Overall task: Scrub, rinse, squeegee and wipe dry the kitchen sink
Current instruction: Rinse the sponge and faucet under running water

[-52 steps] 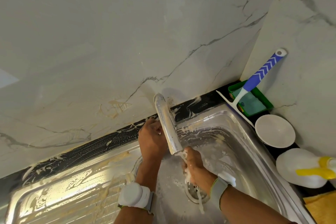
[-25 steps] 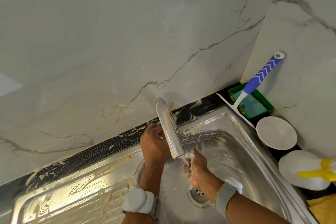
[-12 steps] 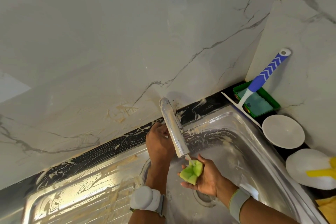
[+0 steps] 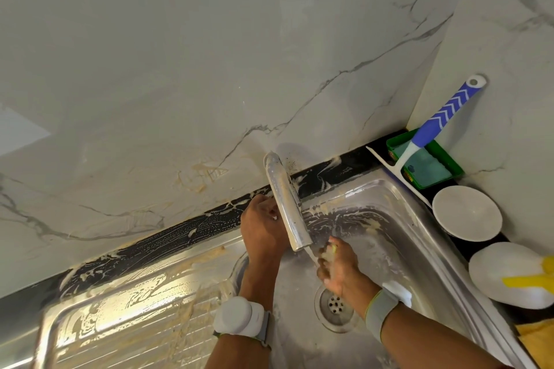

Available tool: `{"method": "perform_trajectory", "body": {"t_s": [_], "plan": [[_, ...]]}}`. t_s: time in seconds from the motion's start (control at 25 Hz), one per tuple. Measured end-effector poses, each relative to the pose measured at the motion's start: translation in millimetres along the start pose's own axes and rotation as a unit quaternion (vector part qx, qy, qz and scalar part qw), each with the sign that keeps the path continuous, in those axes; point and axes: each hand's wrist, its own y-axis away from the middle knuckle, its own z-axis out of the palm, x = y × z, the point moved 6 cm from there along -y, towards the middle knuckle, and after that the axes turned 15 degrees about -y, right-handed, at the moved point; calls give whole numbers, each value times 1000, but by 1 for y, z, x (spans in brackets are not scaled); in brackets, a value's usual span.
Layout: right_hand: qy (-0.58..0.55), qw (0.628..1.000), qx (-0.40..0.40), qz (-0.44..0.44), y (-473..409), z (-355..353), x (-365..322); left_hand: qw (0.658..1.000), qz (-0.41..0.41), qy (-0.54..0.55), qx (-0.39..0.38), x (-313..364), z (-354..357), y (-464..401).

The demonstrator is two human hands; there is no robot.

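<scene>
Head view: right hand (image 4: 337, 268) squeezes sponge (image 4: 330, 249) under tap (image 4: 286, 208); left hand (image 4: 263, 226) grip hidden behind it

A single head-worn wide-angle view looks forward and steeply down from close above the sink (image 4: 419, 249), tilted so the marble wall (image 4: 180, 69) fills the upper half. The tap (image 4: 284, 204) sits near centre, both forearms enter from the bottom edge, and the wall corner lies at right
</scene>
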Motion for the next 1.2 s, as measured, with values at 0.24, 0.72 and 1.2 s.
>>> {"method": "perform_trajectory", "body": {"t_s": [0.24,0.72,1.2], "plan": [[32,999,35,-4,-1,8,14,1000,11,-14,-9,0,0,-2],[182,979,-88,12,2,-2,23,1000,19,-10,-4,0,2,-1],[263,957,-70,-100,6,-5,14,1000,-3,10,-11,-2,3,2]]}}
